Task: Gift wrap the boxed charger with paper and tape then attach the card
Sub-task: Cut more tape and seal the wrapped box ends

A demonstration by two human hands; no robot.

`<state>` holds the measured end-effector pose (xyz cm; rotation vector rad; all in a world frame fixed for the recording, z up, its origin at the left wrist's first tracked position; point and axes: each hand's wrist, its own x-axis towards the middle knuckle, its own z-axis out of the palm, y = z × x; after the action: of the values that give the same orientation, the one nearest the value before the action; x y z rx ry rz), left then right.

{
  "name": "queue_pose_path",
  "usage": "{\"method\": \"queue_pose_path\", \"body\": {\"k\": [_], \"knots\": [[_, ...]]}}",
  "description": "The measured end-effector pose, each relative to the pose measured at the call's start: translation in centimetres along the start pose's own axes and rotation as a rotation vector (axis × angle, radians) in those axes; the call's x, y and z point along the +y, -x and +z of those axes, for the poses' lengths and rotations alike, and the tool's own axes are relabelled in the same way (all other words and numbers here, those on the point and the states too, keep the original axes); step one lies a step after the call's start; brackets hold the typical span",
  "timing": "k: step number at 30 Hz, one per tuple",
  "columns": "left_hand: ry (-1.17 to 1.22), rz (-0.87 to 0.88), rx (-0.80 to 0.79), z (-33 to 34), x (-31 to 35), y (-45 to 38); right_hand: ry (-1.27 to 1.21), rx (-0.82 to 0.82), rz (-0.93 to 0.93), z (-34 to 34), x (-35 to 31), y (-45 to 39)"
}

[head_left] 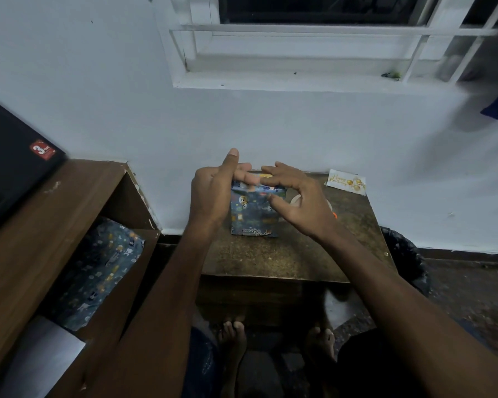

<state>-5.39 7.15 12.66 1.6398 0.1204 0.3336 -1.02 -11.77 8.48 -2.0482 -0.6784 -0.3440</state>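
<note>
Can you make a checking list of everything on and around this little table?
Surface: small brown table, worn top.
Job's things: wrapped box standing upright; birthday card at far right corner, not attached; tape roll mostly hidden behind right hand.
Clutter: spare wrapping paper in left shelf.
Hands: left hand and right hand press the box's top fold with their fingers.
Cables: nothing seen.
Surroundings: white wall, barred window, black bag right.

barred window [328, 33], wooden shelf [41, 219], black bin [406, 259]
</note>
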Motion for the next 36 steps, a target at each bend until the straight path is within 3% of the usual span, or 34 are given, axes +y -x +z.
{"method": "queue_pose_path", "body": {"k": [5, 9, 16, 21, 28, 36], "knots": [[0.054, 0.011, -0.032, 0.1, -0.1, -0.2, 0.281, 0.067, -0.09, 0.3, -0.1, -0.5], [0.098, 0.058, -0.078, -0.2, -0.4, -0.3, 0.251, 0.13, -0.131, 1.0, -0.6, -0.4], [0.14, 0.119, -0.178, -0.7, -0.8, -0.5, 0.133, 0.181, -0.031, 0.9, -1.4, -0.1], [0.161, 0.12, -0.2, -0.6, -1.2, -0.7, -0.117, 0.148, 0.112, 0.5, -2.7, 0.0], [0.136, 0.116, -0.215, -0.6, -1.2, -0.9, -0.06, 0.156, 0.037, 0.8, -2.5, 0.0], [0.002, 0.187, -0.216, -0.4, -2.0, -1.1, -0.124, 0.117, 0.134, 1.3, -2.1, 0.2]]}}
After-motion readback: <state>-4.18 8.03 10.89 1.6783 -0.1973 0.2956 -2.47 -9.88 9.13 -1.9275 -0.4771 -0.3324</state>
